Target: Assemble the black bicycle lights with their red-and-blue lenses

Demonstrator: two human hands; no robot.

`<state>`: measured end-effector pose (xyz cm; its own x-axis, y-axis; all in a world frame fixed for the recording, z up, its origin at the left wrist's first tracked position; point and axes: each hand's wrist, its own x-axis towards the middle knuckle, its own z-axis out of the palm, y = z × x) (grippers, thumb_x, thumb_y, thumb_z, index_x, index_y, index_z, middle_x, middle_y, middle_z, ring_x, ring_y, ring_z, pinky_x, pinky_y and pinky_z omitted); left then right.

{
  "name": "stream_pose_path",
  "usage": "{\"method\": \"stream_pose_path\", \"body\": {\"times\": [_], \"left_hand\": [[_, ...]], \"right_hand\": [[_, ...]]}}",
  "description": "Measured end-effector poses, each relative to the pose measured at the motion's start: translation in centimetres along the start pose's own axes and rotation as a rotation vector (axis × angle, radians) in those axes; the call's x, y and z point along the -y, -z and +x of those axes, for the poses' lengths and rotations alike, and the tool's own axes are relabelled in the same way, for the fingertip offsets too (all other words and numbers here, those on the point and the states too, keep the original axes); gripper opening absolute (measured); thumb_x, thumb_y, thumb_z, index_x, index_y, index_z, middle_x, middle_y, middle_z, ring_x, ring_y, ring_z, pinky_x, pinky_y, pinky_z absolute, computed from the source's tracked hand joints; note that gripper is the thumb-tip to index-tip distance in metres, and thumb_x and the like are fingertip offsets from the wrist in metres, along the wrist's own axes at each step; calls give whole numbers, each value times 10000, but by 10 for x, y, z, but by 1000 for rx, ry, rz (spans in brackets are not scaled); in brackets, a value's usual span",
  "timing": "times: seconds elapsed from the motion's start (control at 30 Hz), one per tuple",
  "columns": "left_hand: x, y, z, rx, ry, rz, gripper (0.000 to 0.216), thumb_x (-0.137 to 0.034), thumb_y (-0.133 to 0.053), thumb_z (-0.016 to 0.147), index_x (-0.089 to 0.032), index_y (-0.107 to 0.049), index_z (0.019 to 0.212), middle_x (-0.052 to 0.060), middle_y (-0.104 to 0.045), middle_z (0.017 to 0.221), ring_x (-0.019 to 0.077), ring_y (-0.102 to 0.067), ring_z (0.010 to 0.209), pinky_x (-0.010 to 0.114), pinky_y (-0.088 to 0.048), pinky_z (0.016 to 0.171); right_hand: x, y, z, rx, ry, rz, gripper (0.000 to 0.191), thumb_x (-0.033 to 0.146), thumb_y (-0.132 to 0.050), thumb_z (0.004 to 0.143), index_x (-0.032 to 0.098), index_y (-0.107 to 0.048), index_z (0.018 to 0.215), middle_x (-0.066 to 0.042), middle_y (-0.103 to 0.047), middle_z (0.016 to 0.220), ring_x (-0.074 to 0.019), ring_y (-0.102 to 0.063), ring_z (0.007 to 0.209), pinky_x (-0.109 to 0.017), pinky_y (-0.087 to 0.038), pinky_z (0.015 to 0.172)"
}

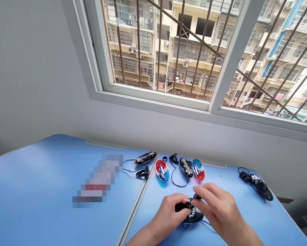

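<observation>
My left hand [170,210] is closed around the side of a black oval device [194,217] with a white-marked top, low over the blue table. Thumb and fingers of my right hand [217,205] pinch a small black part [196,196] at the device's upper end. Between my fingertips something small and shiny shows, too small to name. A thin black cable [206,222] trails out from under the device. Both hands cover much of it.
Beyond my hands lie red-and-blue shells [162,171] [198,169] with batteries inside, and black oval housings [186,167] [145,158]. Cabled black clamps [143,173] [174,158] lie nearby. Another black device [261,187] sits far right. A pixelated patch [99,181] covers something left. A barred window [169,48] stands behind.
</observation>
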<state>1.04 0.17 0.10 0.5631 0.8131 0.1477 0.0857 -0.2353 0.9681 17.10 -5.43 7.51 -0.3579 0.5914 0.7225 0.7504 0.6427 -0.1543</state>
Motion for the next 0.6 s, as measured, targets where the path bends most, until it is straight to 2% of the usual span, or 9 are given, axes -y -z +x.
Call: {"method": "stream_pose_path", "body": {"times": [0.1, 0.17, 0.23, 0.4, 0.6], "left_hand": [[0, -1, 0, -28, 1, 4, 131, -141, -554, 659, -184, -678, 663, 19, -727, 786, 209, -641, 792, 251, -482, 743], [1, -1, -1, -34, 1, 0, 113, -141, -558, 646, -185, -662, 642, 20, -724, 776, 208, -639, 785, 252, -483, 740], [1, -1, -1, -38, 1, -4, 118, -136, -559, 629, -185, -666, 645, 24, -731, 792, 213, -645, 801, 259, -486, 762], [3, -1, -2, -30, 2, 0, 150, -128, -565, 637, -191, -697, 670, 26, -742, 841, 221, -657, 856, 263, -489, 796], [5, -1, -3, -38, -4, 6, 122, -142, -586, 652, -193, -695, 672, 25, -754, 868, 223, -661, 863, 263, -494, 801]], "right_hand": [[0, 9, 0, 80, 30, 23, 275, 168, -455, 975, 174, -503, 1246, -125, -694, 952, -193, -686, 775, -255, -576, 624], [0, 17, 1, 143, 59, 74, 336, 128, -420, 975, 164, -466, 1306, -155, -680, 1085, -205, -686, 940, -265, -588, 748], [1, 23, 3, 156, 81, 134, 337, 102, -396, 976, 167, -471, 1298, -152, -677, 1098, -198, -674, 986, -261, -579, 795], [0, 22, 5, 174, -5, 204, 155, 153, -433, 981, 216, -537, 1077, -37, -662, 770, -154, -618, 634, -235, -537, 561], [-3, 10, -3, 69, 64, 27, 263, 135, -499, 948, 213, -529, 1197, -23, -600, 704, -132, -544, 509, -217, -453, 436]]}}
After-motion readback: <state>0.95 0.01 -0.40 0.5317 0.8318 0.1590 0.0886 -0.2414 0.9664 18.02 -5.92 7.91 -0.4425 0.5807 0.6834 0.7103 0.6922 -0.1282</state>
